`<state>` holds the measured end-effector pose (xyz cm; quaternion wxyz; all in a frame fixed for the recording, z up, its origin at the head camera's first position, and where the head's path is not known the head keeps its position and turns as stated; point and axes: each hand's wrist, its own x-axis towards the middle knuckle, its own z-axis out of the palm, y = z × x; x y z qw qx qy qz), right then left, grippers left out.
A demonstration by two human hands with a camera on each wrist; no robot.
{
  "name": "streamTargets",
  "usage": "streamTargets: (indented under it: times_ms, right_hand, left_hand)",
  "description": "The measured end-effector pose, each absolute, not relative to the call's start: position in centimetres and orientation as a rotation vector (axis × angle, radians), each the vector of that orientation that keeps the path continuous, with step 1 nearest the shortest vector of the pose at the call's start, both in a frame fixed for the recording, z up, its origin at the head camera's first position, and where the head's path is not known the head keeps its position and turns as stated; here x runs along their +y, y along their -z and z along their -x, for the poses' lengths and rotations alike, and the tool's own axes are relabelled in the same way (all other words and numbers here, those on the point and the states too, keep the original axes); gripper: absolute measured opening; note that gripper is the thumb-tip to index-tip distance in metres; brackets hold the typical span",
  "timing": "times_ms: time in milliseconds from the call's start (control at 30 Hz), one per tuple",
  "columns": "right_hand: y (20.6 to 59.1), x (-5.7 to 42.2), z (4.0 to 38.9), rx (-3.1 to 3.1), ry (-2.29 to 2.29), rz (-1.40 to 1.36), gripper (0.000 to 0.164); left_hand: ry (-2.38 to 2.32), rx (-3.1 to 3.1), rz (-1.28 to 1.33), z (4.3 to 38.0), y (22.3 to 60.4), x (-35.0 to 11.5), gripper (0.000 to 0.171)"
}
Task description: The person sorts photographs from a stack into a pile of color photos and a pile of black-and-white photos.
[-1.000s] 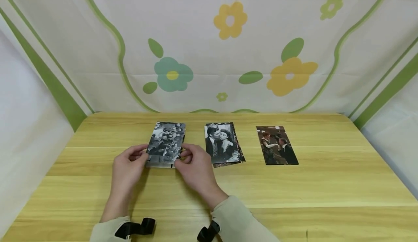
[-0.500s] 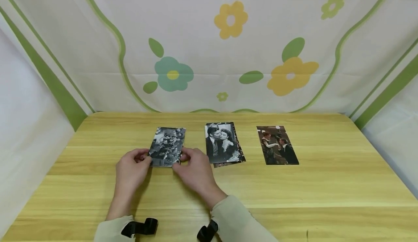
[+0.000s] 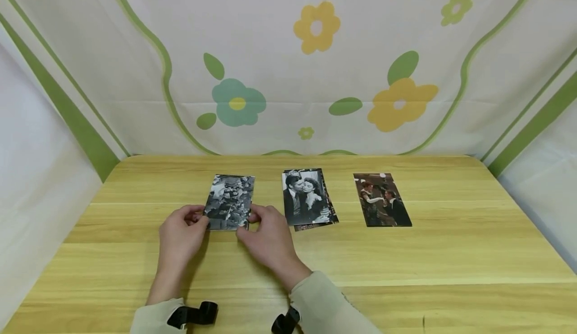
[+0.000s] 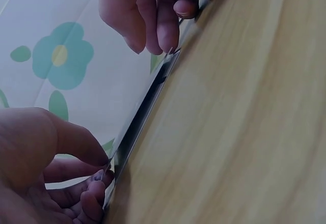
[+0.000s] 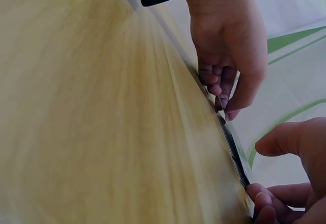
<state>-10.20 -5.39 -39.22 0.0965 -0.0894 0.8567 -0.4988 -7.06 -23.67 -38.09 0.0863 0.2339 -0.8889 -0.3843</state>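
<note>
A black-and-white photo [image 3: 230, 199] of a crowd lies uppermost on a small pile at the left, slightly offset from the dark edge beneath it. My left hand [image 3: 182, 234] pinches the pile's near left side between thumb and fingers. At its right side, my right hand [image 3: 270, 236] touches the edge with curled fingers; its thumb [image 5: 277, 141] stands apart from the photo in the right wrist view. Seen side-on in the left wrist view, the pile [image 4: 140, 114] is close over the wooden table, between both hands.
Right of my hands lies a second pile, topped by a black-and-white photo of a couple [image 3: 308, 196]. Farther right is a colour photo [image 3: 382, 200]. The wooden table [image 3: 433, 259] ends at a flower-printed cloth [image 3: 279, 73] behind, with white cloth on both sides.
The crowd photo has come slightly nearer to me, its front lining up more closely with the pile. My left hand shifted slightly right, and my right thumb moved off the photo.
</note>
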Motion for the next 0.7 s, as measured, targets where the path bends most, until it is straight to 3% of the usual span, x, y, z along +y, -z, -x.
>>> streamTargets:
  times_ms: [700]
  right_hand:
    - [39.47,-5.28,10.01,2.532,1.502,0.255,0.061]
  left_hand:
    - [1.149,-2.652,-0.697,6.89,38.21,-23.68,0.031]
